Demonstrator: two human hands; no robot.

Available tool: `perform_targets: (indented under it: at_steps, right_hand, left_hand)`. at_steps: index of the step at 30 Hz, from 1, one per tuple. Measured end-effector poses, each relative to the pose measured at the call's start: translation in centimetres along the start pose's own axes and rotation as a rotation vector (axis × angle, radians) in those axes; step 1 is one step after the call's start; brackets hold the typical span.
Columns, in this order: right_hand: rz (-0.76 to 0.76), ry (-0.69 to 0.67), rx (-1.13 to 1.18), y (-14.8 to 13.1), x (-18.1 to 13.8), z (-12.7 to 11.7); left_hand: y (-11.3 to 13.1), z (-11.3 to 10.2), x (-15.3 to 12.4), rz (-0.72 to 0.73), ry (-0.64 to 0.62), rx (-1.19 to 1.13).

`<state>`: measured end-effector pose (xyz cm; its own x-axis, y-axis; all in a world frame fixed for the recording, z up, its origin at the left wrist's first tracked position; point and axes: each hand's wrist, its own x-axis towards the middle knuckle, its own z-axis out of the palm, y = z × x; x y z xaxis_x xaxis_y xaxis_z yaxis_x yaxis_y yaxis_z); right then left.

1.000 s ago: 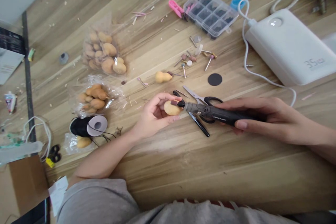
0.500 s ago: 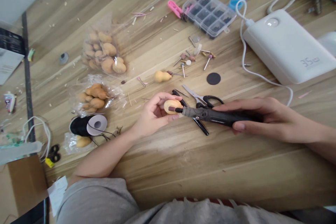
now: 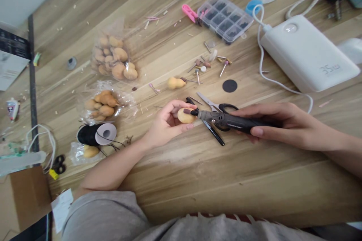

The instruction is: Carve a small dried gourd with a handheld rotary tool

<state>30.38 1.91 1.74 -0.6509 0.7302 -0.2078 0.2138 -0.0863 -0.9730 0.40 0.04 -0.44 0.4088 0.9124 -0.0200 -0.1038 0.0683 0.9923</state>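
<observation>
My left hand [image 3: 169,123] is closed around a small pale-yellow gourd [image 3: 185,116], its fingers and thumb gripping the sides. From the right, my right hand [image 3: 278,126] grips a black rotary tool [image 3: 234,121]. The tool's brown sanding bit lies over the gourd's upper face; whether it presses on it I cannot tell. Below the tool, black-handled scissors [image 3: 210,101] and a black pen [image 3: 216,135] lie on the wooden table [image 3: 198,188], partly covered. A little beyond my left hand lies another small gourd [image 3: 175,83].
Several loose grinding bits [image 3: 203,64] lie beyond the scissors. Further off sits a clear compartment box [image 3: 224,19]. A white power bank [image 3: 309,52] with a cable stands at right. To the left are bagged gourds [image 3: 115,58], more bagged gourds [image 3: 103,103] and a black cord spool [image 3: 96,134].
The tool's bit has moved slightly upward across the gourd's face, and the right hand has shifted a little with it. The left hand keeps its hold. The camera view has shifted slightly.
</observation>
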Motion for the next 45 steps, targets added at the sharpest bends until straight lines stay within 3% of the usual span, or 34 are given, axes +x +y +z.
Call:
perform_targets:
  at_steps: [45]
  right_hand:
    - [-0.042, 0.0, -0.04, 0.07, -0.09, 0.03]
  left_hand:
    - [0.02, -0.04, 0.03, 0.011, -0.02, 0.036]
